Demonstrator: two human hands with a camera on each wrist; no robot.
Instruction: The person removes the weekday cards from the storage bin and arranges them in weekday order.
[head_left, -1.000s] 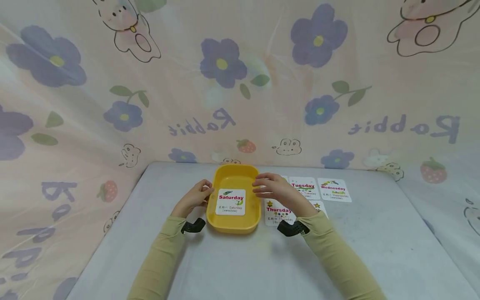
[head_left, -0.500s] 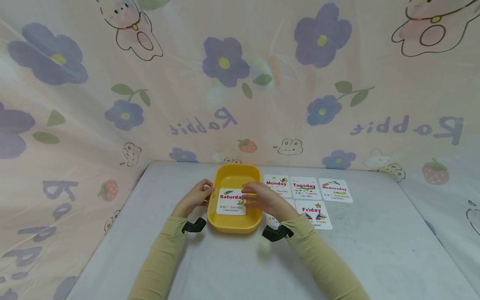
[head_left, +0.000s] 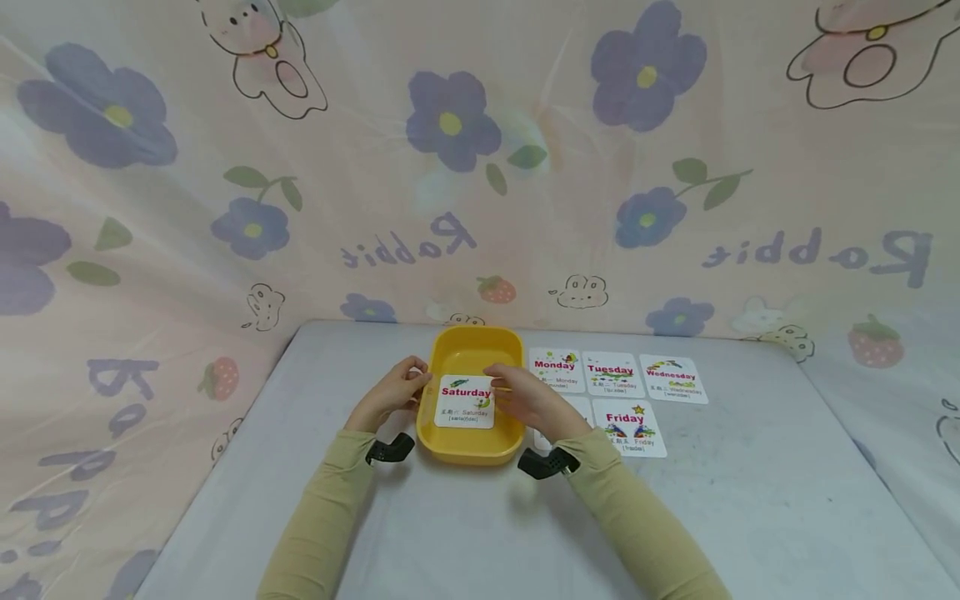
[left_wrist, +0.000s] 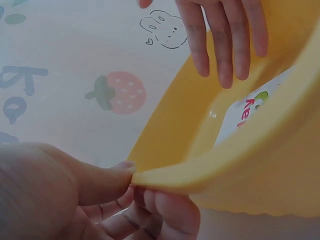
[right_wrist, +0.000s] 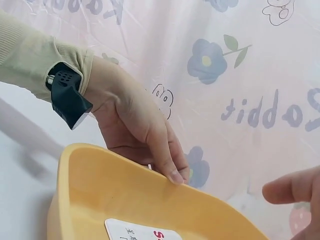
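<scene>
My left hand [head_left: 386, 398] pinches the left rim of a yellow plastic tray [head_left: 471, 454], thumb on top and fingers beneath, as the left wrist view shows. Inside the tray lies a white Saturday card [head_left: 463, 408], printed in red with small pictures. Over the tray's right side hovers my right hand [head_left: 534, 405], its fingers extended and holding nothing visible. Its fingertips are close to the card's right edge; whether they touch it I cannot tell. In the right wrist view only part of the card and the tray's wall show.
Right of the tray lie Monday [head_left: 557, 367], Tuesday [head_left: 611, 375], Wednesday [head_left: 672, 379] and Friday [head_left: 628, 429] cards in two rows. Another card beside Friday is mostly covered by the right hand. A patterned curtain [head_left: 555, 183] hangs behind the white table [head_left: 465, 533].
My right hand has moved left and slightly down, from the tray's right rim to beside the Saturday card, uncovering the Monday and Friday cards. The left hand keeps its grip on the rim.
</scene>
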